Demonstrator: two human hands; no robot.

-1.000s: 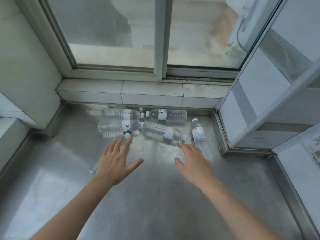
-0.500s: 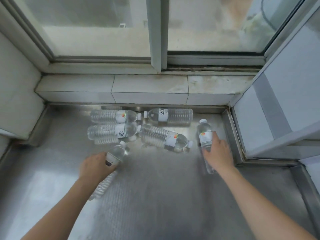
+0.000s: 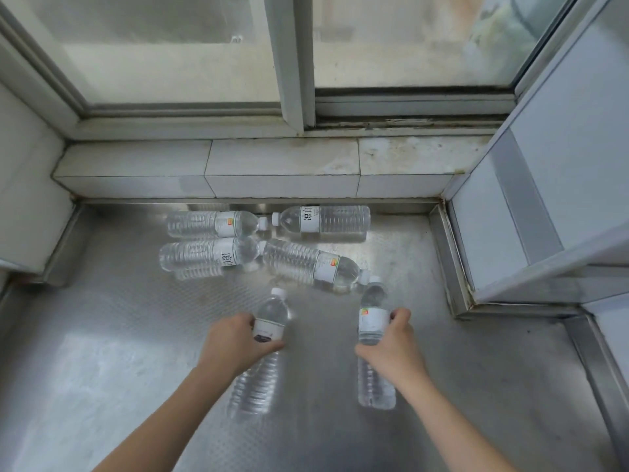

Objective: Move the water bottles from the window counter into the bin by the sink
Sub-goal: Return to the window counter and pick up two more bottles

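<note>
My left hand (image 3: 235,345) grips a clear water bottle (image 3: 269,318) around its white label, cap pointing away from me. My right hand (image 3: 394,349) grips a second clear bottle (image 3: 372,318) the same way. Both bottles are held just above the steel window counter (image 3: 119,335). Several more clear bottles lie on their sides near the back: one at the back left (image 3: 211,223), one below it (image 3: 207,255), one at the back right (image 3: 323,218) and one slanted in the middle (image 3: 313,265). The bin and the sink are out of view.
A tiled ledge (image 3: 279,172) and a sliding window (image 3: 292,63) close off the back. A white wall (image 3: 23,199) stands at the left and a white cabinet (image 3: 544,206) at the right. Raised steel rims edge the counter on both sides.
Both hands closed on a bottle each and pulled them toward me, away from the pile. The right bottle has moved from the right rim toward the middle.
</note>
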